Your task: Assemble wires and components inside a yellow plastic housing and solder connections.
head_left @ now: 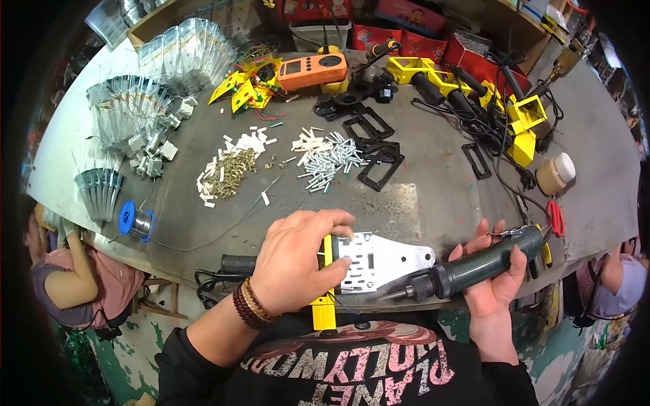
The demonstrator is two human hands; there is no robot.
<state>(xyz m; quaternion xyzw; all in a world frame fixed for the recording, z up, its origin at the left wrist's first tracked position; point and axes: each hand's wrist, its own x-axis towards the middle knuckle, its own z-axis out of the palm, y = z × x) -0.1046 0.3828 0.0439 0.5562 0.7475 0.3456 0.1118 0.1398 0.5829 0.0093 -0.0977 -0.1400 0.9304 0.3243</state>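
- One left hand (298, 260), fingers bent, grasping the metal plate (386, 262)
- Right hand (493, 292) cradling a green power screwdriver (479, 268), fingers half-curled
- Beyond left fingertips, silver screws (330, 162)

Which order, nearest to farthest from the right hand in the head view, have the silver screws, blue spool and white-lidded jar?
1. White-lidded jar: right side of the bench.
2. Silver screws: about the middle.
3. Blue spool: left side, near edge.

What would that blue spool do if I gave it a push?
The spool might roll, since its blue ends look round, though I can't tell which way it sits. Its trailing wire would probably drag or unwind. It may feel heavy, because the wound wire looks metallic.
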